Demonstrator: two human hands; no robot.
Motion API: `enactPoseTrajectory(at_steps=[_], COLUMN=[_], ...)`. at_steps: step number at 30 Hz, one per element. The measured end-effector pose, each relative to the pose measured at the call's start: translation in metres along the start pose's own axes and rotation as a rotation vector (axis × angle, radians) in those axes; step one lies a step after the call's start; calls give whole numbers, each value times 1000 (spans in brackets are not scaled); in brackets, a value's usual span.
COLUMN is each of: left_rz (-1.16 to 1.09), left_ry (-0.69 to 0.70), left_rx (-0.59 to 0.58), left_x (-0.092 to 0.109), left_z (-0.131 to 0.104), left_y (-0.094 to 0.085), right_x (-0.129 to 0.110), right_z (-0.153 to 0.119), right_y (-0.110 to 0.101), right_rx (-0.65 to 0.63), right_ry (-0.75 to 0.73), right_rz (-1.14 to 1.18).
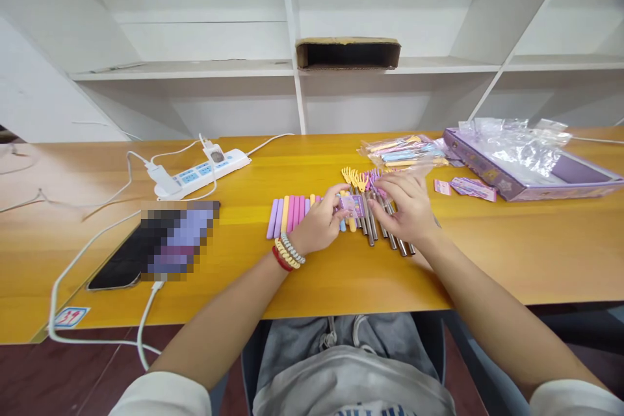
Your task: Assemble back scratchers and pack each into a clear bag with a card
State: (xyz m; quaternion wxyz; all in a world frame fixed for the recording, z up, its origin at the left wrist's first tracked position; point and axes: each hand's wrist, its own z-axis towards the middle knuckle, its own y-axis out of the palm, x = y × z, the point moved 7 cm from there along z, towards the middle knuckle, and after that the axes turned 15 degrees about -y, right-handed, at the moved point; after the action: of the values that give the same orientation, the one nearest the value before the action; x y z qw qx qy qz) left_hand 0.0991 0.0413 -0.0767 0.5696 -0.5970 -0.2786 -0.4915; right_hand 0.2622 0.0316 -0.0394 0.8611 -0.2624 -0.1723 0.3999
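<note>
- The left hand (319, 221) pinches a small purple printed card (351, 205) between thumb and fingers; the card juts out past its fingertips toward the right hand (407, 201).
- The right hand is bent, fingers curled over the purple claw heads (374, 177); its thumb is just beside the card's far end. I cannot tell whether it touches the card or grips anything.
- Just beyond the left hand's fingertips are yellow claw heads (359, 181); the metal rods (371, 231) lie between the two hands and under the right one.
- Coloured sticks (296, 211) lie in a row on the counter (341, 286), beside the left hand on its outer side.
- Beyond the right hand is a clear bag (409, 149) of coloured pieces; to its outer side are loose printed cards (472, 188), then a purple box (526, 192) with crumpled clear plastic (517, 143) in it.
- The left hand covers part of the stick row, and the right hides several rods and heads. The held card's print is too small to read.
</note>
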Motion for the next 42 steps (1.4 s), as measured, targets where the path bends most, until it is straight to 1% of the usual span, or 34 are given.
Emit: enactPoseTrajectory(at_steps=[2,5,6,8,10,11,12,14,16,18,20,22,24,26,28,29,31,33,35,37,40,42], left_rz=[-103,-353,-450,-635,-774,-817,-841,-848,-787,-650,-485,-352,-274,-263,-294,-312,-338,-362,-387,-410,-438,-429], left_ry=[9,-31,-59,-128,-209,-250,-290,-357,-423,-499,-537,-496,-420,-371,-362,-368,-385,-390,-367,-333,-289,-260], left_rx=[33,132,158,183,153,127,100,50,-18,-141,-248,-293,-314,-357,-389,-391,-381,-384,-402,-382,-290,-235], left_x=[3,-1,-4,-11,-17,-20,-22,-28,-33,-38,-42,-40,-34,-29,-27,-26,-27,-27,-26,-25,-24,-22], left_z=[-1,3,4,9,15,18,20,22,23,21,17,14,13,11,9,8,7,6,5,6,9,10], left_y=[-4,-18,-23,-32,-36,-38,-39,-40,-36,-24,-11,0,9,18,22,22,20,19,19,19,15,13], right_x=[2,10,13,17,19,20,22,25,26,25,21,11,-2,-13,-18,-18,-12,-3,7,15,22,24], right_z=[-2,-7,-9,-14,-19,-21,-23,-27,-29,-29,-28,-26,-23,-22,-22,-22,-20,-18,-18,-20,-28,-32], right_y=[2,2,4,12,19,21,23,27,33,38,44,51,58,63,65,64,60,53,47,46,53,57], right_rx=[-9,-3,-15,-77,-142,-162,-179,-206,-236,-225,-195,-196,-233,-290,-340,-349,-328,-278,-221,-170,-151,-153], right_ry=[14,145,210,357,500,561,612,680,706,714,705,661,579,492,423,402,389,406,449,526,644,654], right_rz=[97,304,429,758,1079,1201,1291,1391,1403,1334,1252,1225,1229,1201,1125,1073,942,796,702,699,784,815])
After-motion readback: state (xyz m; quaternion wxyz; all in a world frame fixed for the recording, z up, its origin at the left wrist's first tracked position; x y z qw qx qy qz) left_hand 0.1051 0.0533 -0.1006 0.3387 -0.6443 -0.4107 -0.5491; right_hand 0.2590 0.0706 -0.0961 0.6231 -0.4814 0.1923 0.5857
